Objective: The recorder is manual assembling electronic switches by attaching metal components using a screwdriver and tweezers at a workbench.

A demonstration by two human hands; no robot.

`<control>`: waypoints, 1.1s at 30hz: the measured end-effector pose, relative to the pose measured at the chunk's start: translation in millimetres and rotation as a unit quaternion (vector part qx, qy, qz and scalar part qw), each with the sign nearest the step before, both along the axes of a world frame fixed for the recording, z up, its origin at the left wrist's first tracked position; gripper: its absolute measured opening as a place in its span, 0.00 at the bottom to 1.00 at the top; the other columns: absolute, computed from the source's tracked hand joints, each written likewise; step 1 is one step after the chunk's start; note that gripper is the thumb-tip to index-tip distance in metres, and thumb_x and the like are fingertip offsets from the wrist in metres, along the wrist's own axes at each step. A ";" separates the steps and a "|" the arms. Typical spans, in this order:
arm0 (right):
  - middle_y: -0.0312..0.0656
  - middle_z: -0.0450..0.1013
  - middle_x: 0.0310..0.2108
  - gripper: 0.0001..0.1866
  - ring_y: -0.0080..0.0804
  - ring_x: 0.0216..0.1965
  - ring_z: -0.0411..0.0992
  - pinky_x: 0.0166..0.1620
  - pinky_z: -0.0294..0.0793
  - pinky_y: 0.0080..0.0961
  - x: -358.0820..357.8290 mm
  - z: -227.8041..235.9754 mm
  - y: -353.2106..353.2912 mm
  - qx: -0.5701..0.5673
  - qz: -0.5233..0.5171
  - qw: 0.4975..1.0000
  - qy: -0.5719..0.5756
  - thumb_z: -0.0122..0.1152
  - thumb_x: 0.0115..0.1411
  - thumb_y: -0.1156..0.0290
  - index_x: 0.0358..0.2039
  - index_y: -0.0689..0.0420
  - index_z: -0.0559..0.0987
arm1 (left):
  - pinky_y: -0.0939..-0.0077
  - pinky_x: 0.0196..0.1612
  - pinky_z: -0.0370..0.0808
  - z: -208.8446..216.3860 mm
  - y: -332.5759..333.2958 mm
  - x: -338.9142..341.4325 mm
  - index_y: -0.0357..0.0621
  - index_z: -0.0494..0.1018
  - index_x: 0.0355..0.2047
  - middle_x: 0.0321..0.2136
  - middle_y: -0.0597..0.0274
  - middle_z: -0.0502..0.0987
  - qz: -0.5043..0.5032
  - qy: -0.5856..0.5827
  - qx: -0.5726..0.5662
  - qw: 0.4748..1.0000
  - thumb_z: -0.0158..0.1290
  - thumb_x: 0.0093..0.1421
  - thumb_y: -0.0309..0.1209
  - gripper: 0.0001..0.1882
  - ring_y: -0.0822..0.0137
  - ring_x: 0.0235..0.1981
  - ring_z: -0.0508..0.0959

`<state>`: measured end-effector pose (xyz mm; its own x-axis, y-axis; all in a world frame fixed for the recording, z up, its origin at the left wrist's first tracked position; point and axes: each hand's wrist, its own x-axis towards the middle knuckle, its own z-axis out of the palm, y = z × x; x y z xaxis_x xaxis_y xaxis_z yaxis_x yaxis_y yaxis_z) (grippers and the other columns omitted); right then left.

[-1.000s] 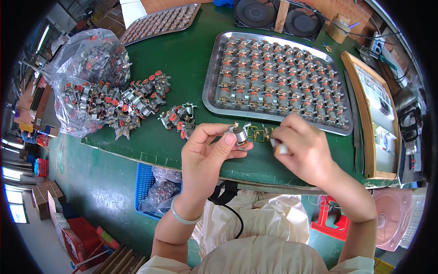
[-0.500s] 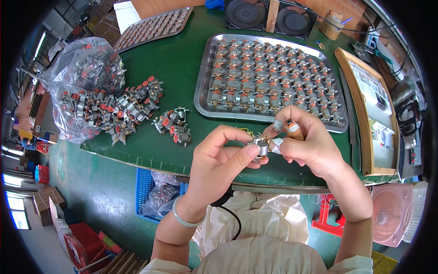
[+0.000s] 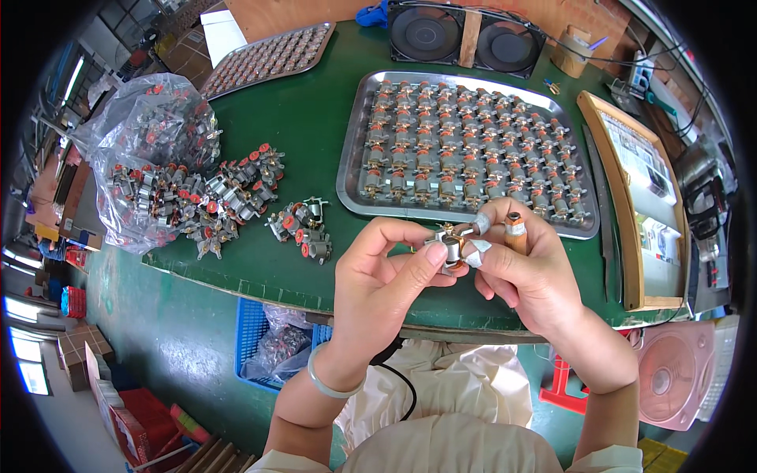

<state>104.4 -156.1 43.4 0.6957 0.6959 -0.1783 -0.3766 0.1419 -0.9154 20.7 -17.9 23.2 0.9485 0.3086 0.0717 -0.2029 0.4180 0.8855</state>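
Note:
In front of the tray, my left hand [image 3: 382, 276] pinches a small silver cylindrical metal part [image 3: 453, 247] with thin metal tabs between thumb and fingers. My right hand [image 3: 532, 276] meets it from the other side, its taped thumb and forefinger against the part. A wooden-handled tool [image 3: 516, 235], wrapped with pale tape near its end, sits in the right hand's grip; its working end cannot be made out. Beyond the hands lies a metal tray [image 3: 351, 177] with rows of similar parts, many with orange-red ends. Left of my hands lies a small group of parts [image 3: 303, 229].
A clear plastic bag [image 3: 110, 142] spills a heap of parts onto the green table [image 3: 307, 126]. Another filled tray [image 3: 325, 39] stands far left. Two black fans [image 3: 426, 35] are at the back, a wooden frame [image 3: 631, 197] at right. A blue basket [image 3: 248, 339] sits below the table edge.
My hands have shifted slightly lower against the tray, and the wooden handle now stands more upright. The part stays held between both hands. The whole view has tilted a little.

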 end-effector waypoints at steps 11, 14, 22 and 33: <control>0.34 0.69 0.25 0.13 0.13 0.17 0.62 0.15 0.56 0.08 2.0 -1.7 -1.8 -0.019 0.011 1.000 -0.017 0.61 0.48 0.74 0.32 0.58 0.66 | 0.75 0.36 0.76 0.2 2.1 -1.6 0.32 0.63 0.34 0.33 0.53 0.71 -0.024 0.013 -0.028 0.999 0.48 0.55 0.21 0.08 0.65 0.34 0.75; 0.34 0.69 0.26 0.13 0.15 0.20 0.65 0.18 0.62 0.10 -1.8 -2.6 -1.5 0.007 -0.015 0.998 -0.055 0.60 0.48 0.76 0.32 0.58 0.66 | 0.75 0.37 0.76 -4.4 -0.2 0.0 0.32 0.63 0.34 0.34 0.52 0.71 -0.017 -0.039 0.037 0.998 0.48 0.53 0.19 0.08 0.65 0.36 0.75; 0.47 0.67 0.26 0.18 0.42 0.24 0.69 0.27 0.70 0.30 5.6 1.7 -41.8 -0.317 -0.077 0.750 -0.575 0.60 0.40 0.78 0.34 0.62 0.67 | 0.75 0.35 0.76 -4.6 2.8 -0.6 0.34 0.62 0.36 0.32 0.50 0.73 0.017 0.010 0.026 0.999 0.49 0.53 0.18 0.11 0.61 0.32 0.76; 0.45 0.68 0.26 0.14 0.41 0.22 0.69 0.26 0.67 0.31 4.2 -19.9 -85.9 -0.415 -0.016 0.676 -0.608 0.59 0.41 0.79 0.31 0.62 0.68 | 0.82 0.32 0.72 -2.1 -12.3 9.1 0.36 0.63 0.46 0.34 0.54 0.75 0.008 0.051 0.095 0.994 0.51 0.54 0.25 0.19 0.68 0.33 0.75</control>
